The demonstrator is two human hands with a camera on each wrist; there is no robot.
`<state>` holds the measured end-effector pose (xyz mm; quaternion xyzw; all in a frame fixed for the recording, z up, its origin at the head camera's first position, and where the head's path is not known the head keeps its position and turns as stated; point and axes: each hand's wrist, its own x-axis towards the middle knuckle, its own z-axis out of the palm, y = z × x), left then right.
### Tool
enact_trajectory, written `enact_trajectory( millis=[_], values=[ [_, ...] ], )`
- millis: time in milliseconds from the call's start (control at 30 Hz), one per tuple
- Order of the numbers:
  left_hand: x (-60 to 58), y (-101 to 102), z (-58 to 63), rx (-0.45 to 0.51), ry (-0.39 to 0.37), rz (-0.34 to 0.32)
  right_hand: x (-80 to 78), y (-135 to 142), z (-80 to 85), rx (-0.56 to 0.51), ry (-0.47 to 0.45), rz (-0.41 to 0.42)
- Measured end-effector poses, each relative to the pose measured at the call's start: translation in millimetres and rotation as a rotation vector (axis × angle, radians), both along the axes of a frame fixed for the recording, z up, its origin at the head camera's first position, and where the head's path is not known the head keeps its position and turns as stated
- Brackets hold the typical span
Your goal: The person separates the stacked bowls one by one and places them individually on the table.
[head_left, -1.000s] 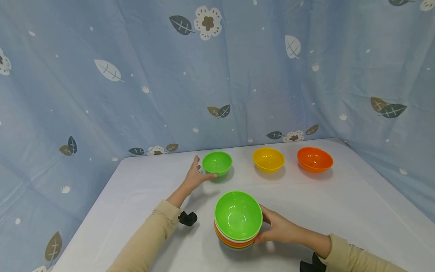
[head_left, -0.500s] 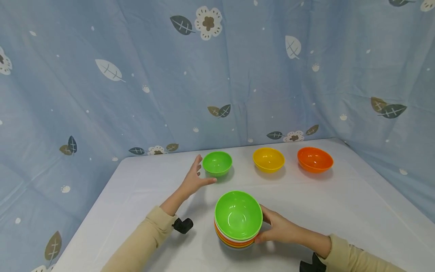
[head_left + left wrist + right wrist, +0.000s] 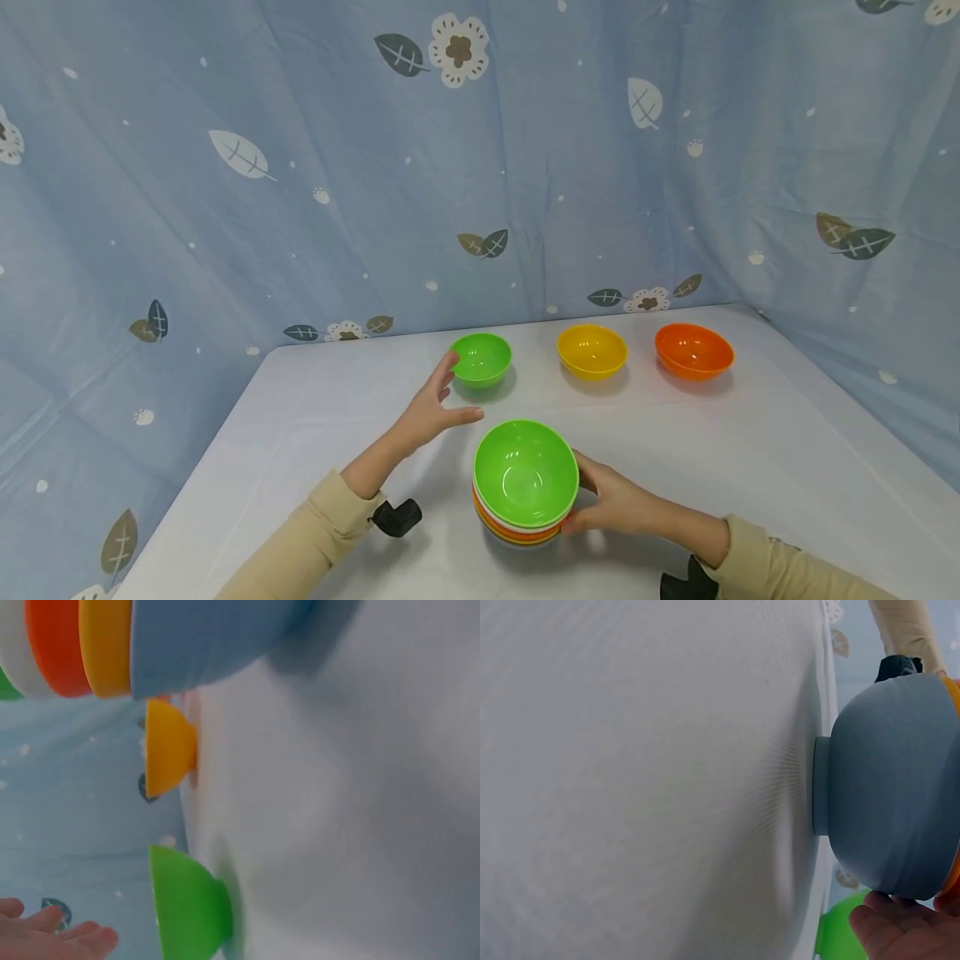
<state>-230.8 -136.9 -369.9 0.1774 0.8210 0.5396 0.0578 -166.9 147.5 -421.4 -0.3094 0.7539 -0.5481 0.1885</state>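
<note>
**Five bowls in one stack, three standing singly**

One stack of bowls (image 3: 526,483) stands upright on a table covered in white cloth (image 3: 322,400). Five bowls show in it, one of each colour: the top green bowl (image 3: 517,454), then a white bowl (image 3: 22,652), an orange bowl (image 3: 56,649), a yellow bowl (image 3: 105,649) and, at the bottom, a blue-grey bowl (image 3: 202,641), its foot facing down to the cloth.

Two hands are at work. The right hand (image 3: 611,500) is on the right side of the stack, clamped on it, with the thumb at the near side and the fingers round the far side. The left hand (image 3: 431,408) is beyond the stack and to its left, with thumb and fingers spread apart. It is near a single green bowl (image 3: 482,362); the left wrist view shows a gap between them.

Three single bowls stand in a row beyond the stack: the single green bowl slightly to its left, a single yellow bowl (image 3: 592,353) to its right, and a single orange bowl (image 3: 693,352) farther right.

Two beige sleeves (image 3: 300,533) reach in, one on each side of the stack, with one black wrist piece (image 3: 397,517) by each cuff. One blue curtain (image 3: 337,167) with leaves and flowers hangs behind the stack.
</note>
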Motion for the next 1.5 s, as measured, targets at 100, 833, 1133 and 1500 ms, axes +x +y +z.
enact_trajectory(
  millis=[100,833,1133,1500],
  values=[
    [5.6,0.6,2.3,0.011,0.0,-0.039,-0.6,0.4,-0.3,-0.012,0.018,0.013],
    [49.3,7.6,6.5,0.016,0.038,-0.372,-1.5,0.6,-2.7,-0.04,0.035,0.032],
    [60.5,10.1,-1.0,-0.028,0.016,-0.365,-1.5,0.4,-3.0,-0.054,0.044,0.042],
    [67.3,14.4,-7.7,-0.07,-0.021,-0.338,-1.0,0.0,-2.5,-0.049,0.044,0.034]
  ],
)
